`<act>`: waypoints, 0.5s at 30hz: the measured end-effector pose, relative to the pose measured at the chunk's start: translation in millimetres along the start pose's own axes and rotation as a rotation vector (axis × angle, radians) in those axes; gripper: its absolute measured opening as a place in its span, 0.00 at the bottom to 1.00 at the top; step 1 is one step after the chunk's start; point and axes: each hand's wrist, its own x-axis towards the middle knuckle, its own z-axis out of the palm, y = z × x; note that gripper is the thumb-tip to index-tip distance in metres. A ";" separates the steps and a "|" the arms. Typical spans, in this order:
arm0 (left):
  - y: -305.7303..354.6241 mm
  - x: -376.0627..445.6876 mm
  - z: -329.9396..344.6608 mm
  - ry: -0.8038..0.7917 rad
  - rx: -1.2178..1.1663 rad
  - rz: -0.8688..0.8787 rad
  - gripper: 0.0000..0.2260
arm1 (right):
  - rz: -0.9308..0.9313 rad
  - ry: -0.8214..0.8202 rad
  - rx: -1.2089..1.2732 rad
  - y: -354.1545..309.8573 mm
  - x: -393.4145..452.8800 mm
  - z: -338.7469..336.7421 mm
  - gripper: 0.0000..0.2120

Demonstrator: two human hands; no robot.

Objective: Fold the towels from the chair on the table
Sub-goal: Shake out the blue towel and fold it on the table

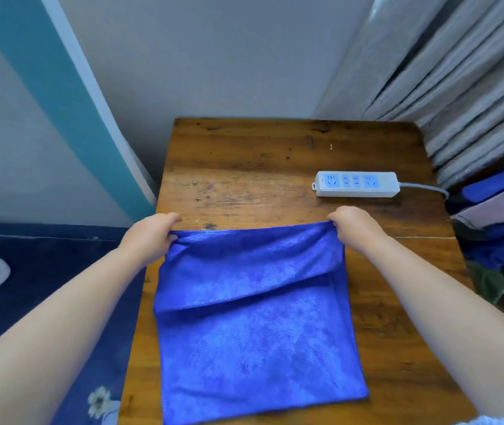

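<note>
A blue towel (253, 326) lies on the wooden table (259, 167), its near part flat and its far part lifted off the wood, with a crease running across the middle. My left hand (152, 237) pinches the far left corner of the towel. My right hand (355, 228) pinches the far right corner. The far edge is stretched taut between the two hands. More towels (499, 216), blue, pink and grey, are piled at the right edge of the view, on what looks like the chair.
A white power strip (356, 184) with a grey cable lies on the table just beyond my right hand. Grey curtains (459, 87) hang at the back right. A dark blue bed cover (45, 286) lies to the left of the table.
</note>
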 end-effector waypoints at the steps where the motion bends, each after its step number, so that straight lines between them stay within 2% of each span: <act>1: 3.9 -2.9 -9.8 -0.012 0.091 0.019 0.10 | 0.007 0.015 -0.024 -3.6 -3.8 -10.9 0.10; 3: 11.2 -9.3 -30.1 0.045 0.157 0.014 0.11 | 0.011 0.091 -0.056 -10.6 -12.0 -30.8 0.11; 5: 13.1 -19.0 -55.9 0.217 -0.011 -0.046 0.12 | -0.006 0.263 -0.029 -16.9 -24.0 -52.4 0.12; 8: 14.5 -34.5 -103.0 0.580 -0.378 -0.092 0.11 | -0.034 0.664 0.140 -25.5 -43.9 -94.0 0.11; 11: 19.2 -61.7 -158.2 0.868 -0.523 0.012 0.11 | -0.034 1.001 0.313 -36.0 -68.4 -147.0 0.14; 13: 27.9 -76.8 -190.3 0.954 -0.480 0.098 0.11 | 0.009 1.083 0.435 -47.0 -81.0 -180.1 0.15; 15: 34.5 -84.4 -209.7 0.830 -0.336 0.116 0.10 | 0.015 0.985 0.386 -58.5 -86.6 -200.5 0.15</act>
